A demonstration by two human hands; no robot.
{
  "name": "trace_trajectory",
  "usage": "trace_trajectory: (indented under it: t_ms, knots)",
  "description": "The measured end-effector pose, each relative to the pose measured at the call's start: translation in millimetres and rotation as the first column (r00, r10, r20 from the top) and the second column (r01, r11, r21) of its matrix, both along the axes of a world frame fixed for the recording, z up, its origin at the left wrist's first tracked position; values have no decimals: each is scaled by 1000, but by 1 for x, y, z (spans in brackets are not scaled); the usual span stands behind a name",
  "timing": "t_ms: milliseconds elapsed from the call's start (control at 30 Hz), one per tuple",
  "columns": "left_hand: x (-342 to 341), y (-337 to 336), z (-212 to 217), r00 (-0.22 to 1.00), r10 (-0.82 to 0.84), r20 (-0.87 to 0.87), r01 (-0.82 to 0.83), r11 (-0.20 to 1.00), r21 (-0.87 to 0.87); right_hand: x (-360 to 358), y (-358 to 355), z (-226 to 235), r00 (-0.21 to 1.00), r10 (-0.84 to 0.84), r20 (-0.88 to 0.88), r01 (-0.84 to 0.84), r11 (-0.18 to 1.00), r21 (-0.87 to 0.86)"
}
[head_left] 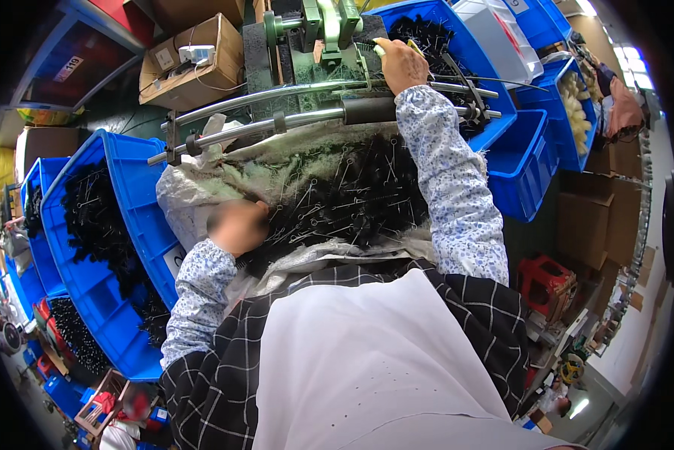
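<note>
My right hand point(404, 66) is raised at the right side of a green bench machine point(328, 30), its fingers closed by the machine's middle part. A small dark bristly piece shows near the fingertips; what they grip is too small to make out. A pale yellow-green cover sits on one finger. My left hand point(238, 227) rests low at the left edge of a heap of black wire brushes point(352, 187) with thin looped metal stems. A blur hides part of that hand, and its fingers do not show clearly. The heap lies on a whitish plastic sack point(194, 191) over my lap.
Two metal rails point(299, 124) cross between the machine and the heap. A long blue bin point(97, 300) with black brushes stands at left. Another blue bin point(494, 124) with brushes is at far right, beside a smaller blue bin point(528, 169). A red stool point(544, 285) stands at right.
</note>
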State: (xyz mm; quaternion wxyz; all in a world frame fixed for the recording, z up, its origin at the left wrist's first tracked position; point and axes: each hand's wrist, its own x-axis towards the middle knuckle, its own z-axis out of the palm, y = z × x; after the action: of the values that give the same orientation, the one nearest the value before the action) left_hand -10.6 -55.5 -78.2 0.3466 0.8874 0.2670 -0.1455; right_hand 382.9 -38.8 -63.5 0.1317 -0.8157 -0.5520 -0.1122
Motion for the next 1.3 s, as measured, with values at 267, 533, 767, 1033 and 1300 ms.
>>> trace_trajectory:
  t_ms: [267,533,767,1033,1300]
  knots:
    - [0,22,30,964,176,201,-137,971,-197,13,5,-10,994,91,-68,-87,994,60]
    - [8,36,65,756,444,481,-371,896,-244,16,-5,-4,977,87,194,-92,996,20]
    - [10,43,73,688,422,591,-411,897,-162,5,-4,-17,999,0,-38,2,999,48]
    - [13,42,77,711,353,609,-393,917,-73,-53,25,-10,999,21,32,-24,997,79]
    - [-7,44,67,603,476,640,-460,863,-207,6,-2,-13,996,17,88,-20,1000,25]
